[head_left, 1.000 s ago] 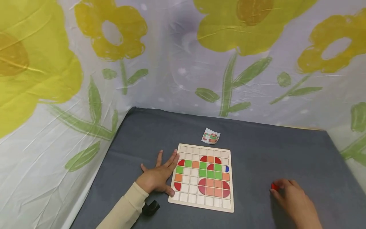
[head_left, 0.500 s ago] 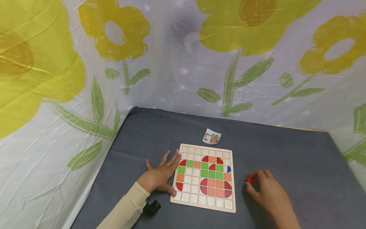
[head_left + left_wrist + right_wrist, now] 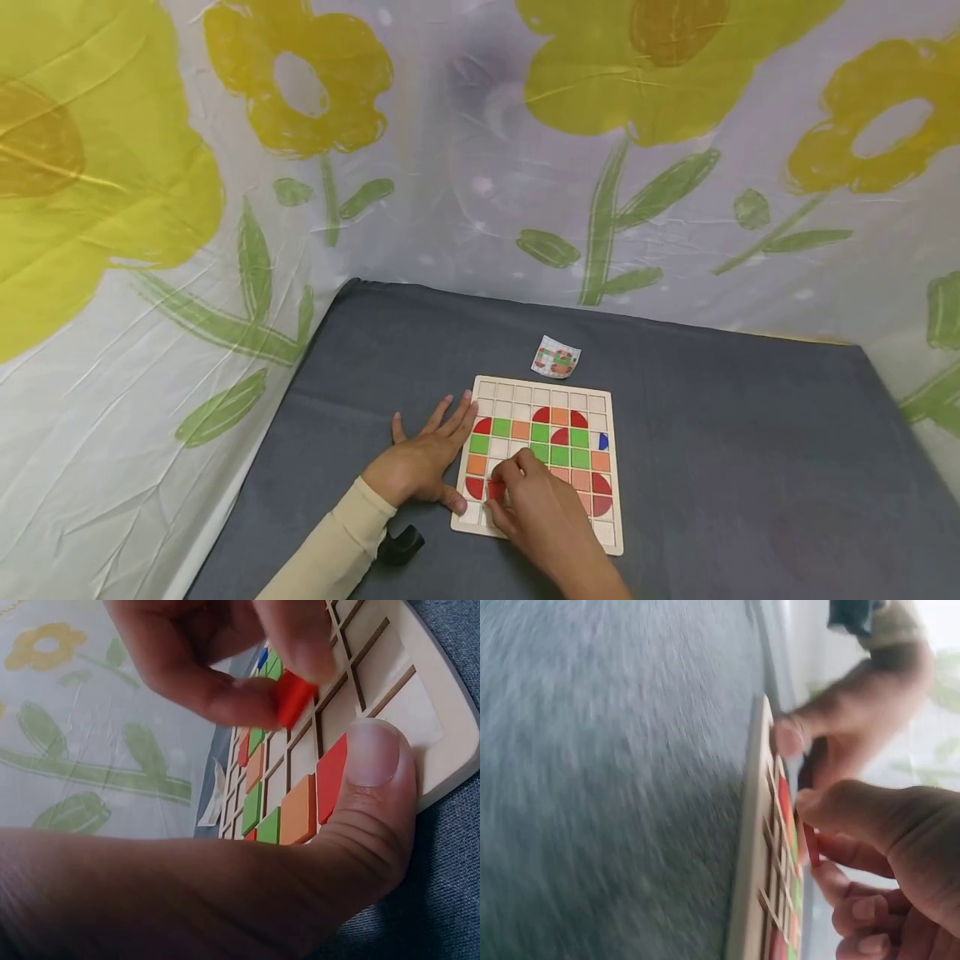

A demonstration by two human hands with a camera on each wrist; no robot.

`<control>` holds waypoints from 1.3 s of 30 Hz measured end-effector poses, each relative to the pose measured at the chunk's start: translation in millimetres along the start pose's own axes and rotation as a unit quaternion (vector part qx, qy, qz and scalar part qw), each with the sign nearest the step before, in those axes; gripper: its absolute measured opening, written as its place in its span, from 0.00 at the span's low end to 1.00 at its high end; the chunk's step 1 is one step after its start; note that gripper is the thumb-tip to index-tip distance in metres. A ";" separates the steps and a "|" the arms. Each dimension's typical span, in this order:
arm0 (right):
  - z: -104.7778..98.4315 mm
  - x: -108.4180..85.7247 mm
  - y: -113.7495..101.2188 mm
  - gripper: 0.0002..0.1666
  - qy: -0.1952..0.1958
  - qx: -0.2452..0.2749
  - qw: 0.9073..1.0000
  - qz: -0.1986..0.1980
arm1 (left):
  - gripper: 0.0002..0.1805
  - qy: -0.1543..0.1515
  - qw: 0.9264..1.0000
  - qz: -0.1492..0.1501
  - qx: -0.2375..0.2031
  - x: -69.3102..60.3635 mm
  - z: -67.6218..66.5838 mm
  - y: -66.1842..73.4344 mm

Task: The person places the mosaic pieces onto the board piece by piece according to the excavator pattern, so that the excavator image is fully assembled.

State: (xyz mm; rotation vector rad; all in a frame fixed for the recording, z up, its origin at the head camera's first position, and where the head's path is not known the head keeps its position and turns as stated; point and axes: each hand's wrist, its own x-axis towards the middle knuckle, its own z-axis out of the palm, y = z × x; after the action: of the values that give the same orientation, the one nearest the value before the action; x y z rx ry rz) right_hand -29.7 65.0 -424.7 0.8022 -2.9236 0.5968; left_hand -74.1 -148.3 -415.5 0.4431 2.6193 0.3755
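A wooden grid board (image 3: 547,533) lies on the dark cloth, with red, green, orange and blue tiles set in several of its cells. My left hand (image 3: 423,467) rests spread along the board's left edge, its thumb touching the frame near the lower left corner. Just over the lower left part of the board, my right hand (image 3: 540,508) pinches a small red tile (image 3: 295,697) between thumb and fingertips. In the left wrist view that tile hovers above bare cells, beside a row with orange and red tiles. The right hand hides part of the board's lower middle in the head view.
Behind the board lies a small printed pattern card (image 3: 556,357). A black curved object (image 3: 401,546) sits by the left wrist. The dark cloth (image 3: 750,450) covers the table, and a flowered curtain (image 3: 465,167) hangs behind and at the left.
My right hand has moved left from the cloth on the right to over the board, carrying the red tile. My left hand has stayed at the board's edge.
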 end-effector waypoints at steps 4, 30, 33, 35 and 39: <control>6.8 0.5 -6.9 0.14 0.000 -0.010 1.000 -0.002 | 0.80 -0.007 1.000 -0.003 0.000 -0.9 0.1 1.0; 13.2 0.3 -10.9 0.14 -0.007 -0.022 1.000 0.018 | 0.83 -0.036 0.999 0.000 -0.012 4.2 14.3 -8.8; 7.3 1.3 -6.3 0.15 -0.005 0.000 1.000 0.016 | 0.81 -0.031 0.999 -0.008 -0.010 -3.0 4.9 -1.4; 0.5 -0.5 0.5 0.15 -0.001 0.022 1.000 0.004 | 0.80 -0.024 1.000 -0.005 -0.007 -6.7 4.1 0.2; -18.8 -10.1 26.0 0.15 0.022 0.033 0.998 -0.045 | 0.78 0.011 0.999 0.026 -0.022 -16.6 5.7 0.8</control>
State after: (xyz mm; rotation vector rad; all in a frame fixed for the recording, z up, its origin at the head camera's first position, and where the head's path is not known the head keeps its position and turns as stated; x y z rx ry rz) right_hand -34.9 97.5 -418.1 0.9102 -2.8245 0.6972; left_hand -57.2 -152.5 -413.7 0.4961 2.6182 0.4577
